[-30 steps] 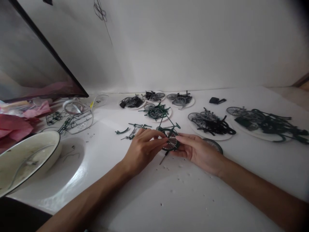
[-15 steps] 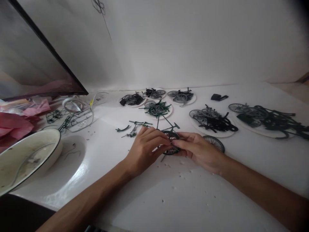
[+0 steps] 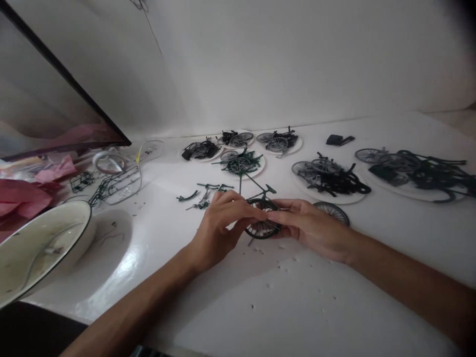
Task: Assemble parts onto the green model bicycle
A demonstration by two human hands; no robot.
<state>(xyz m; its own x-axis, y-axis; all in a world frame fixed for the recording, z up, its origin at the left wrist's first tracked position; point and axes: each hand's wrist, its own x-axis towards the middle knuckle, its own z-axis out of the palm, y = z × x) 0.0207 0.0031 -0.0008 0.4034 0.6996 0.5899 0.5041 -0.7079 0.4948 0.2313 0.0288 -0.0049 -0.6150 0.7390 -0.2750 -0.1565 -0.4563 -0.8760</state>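
A small dark green model bicycle frame (image 3: 256, 182) with a saddle stands up between my hands, a spoked wheel (image 3: 262, 229) at its near end. My right hand (image 3: 310, 225) is closed on this wheel and frame end from the right, thumb near the hub. From the left, my left hand (image 3: 226, 220) reaches over, its index fingertip pressed at the hub beside the right thumb; whether it pinches a small part there is hidden. Behind my right hand a loose spoked wheel (image 3: 332, 213) lies on the white table (image 3: 238, 307). Small green parts (image 3: 204, 196) lie left of the frame.
White plates with piled model bicycle parts stand along the back, one (image 3: 256, 171) with green parts. A black piece (image 3: 334, 140) lies behind. At left are an enamel basin (image 3: 84, 225), a tape roll (image 3: 109, 162), pink wrapping (image 3: 22, 196) and a dark screen (image 3: 63, 99). Crumbs dot the table.
My left fingers have shifted from around the wheel's left side to the hub, uncovering more of the wheel. The right hand keeps its hold. The view has tilted slightly.
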